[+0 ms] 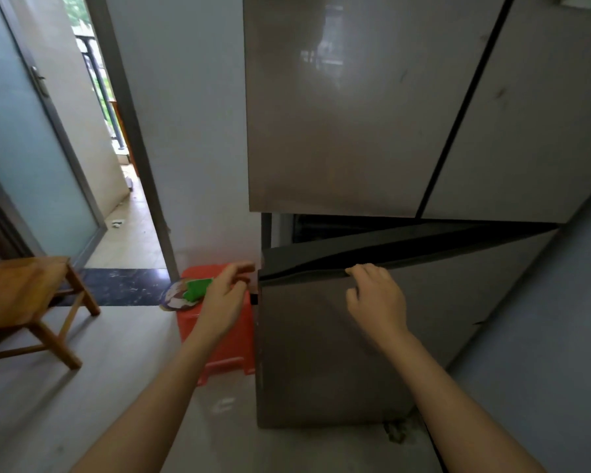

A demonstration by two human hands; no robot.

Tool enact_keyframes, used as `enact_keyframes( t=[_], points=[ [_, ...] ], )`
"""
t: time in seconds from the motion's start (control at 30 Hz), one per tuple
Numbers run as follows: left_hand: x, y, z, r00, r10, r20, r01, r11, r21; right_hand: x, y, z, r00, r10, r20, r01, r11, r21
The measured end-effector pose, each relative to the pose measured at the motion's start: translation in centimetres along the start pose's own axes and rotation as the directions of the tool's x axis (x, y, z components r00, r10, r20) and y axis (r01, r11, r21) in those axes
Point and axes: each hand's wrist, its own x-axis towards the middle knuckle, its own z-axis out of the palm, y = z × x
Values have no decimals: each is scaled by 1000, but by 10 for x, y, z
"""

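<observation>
A tall grey-brown fridge [338,107] fills the right half of the view. Its lower door [321,353] stands partly open, with a dark gap above its top edge. My right hand [376,298] grips that top edge, fingers curled over it. My left hand [224,295] hovers just left of the door's corner, fingers relaxed and slightly spread, holding nothing. It hangs over a red plastic stool [232,346] pressed against the fridge's left side.
On the red stool lie a round printed fan [176,298] and a green object [197,288]. A wooden stool [24,295] stands at the left. A doorway [123,206] behind leads to a balcony with a railing. The floor is pale grey.
</observation>
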Motion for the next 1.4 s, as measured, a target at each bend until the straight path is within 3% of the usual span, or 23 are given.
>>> enact_keyframes(
  t=[0.07, 0.17, 0.23, 0.33, 0.47, 0.6, 0.8, 0.9, 1.07, 1.2, 1.4],
  points=[
    [6, 10, -2, 988, 151, 39, -154, 986, 64, -7, -3, -9, 999, 8, -33, -9, 999, -40],
    [12, 28, 3, 902, 298, 313, -356, 923, 147, -20, 0, -21, 999, 36, -18, -37, 998, -59],
    [8, 36, 8, 855, 292, 429, -376, 918, 126, -30, 2, -32, 993, 111, 44, -111, 994, -11],
    [-11, 34, 13, 828, 316, 462, -369, 929, 25, -47, 7, -51, 969, 231, 89, -237, 970, 60],
    [-41, 32, 21, 764, 387, 517, -379, 917, -126, -75, 13, -78, 899, 394, 188, -436, 831, 344],
    [-77, 39, 45, 663, 459, 591, -362, 888, -284, -126, -5, -112, 890, 406, 206, -446, 868, 217],
    [-124, 56, 95, 578, 570, 584, -335, 819, -467, -190, -33, -162, 906, 421, 38, -423, 903, 76],
    [-151, 69, 121, 494, 621, 608, -361, 783, -506, -220, -23, -182, 890, 446, -92, -444, 895, 38],
    [-180, 93, 160, 418, 659, 625, -351, 752, -558, -259, 4, -206, 897, 349, -271, -390, 914, -112],
    [-203, 101, 197, 387, 714, 584, -451, 699, -556, -287, 34, -211, 849, 336, -408, -412, 904, -112],
    [-255, 126, 260, 408, 762, 503, -577, 642, -505, -317, 96, -237, 785, 338, -519, -432, 900, -67]
  ],
)
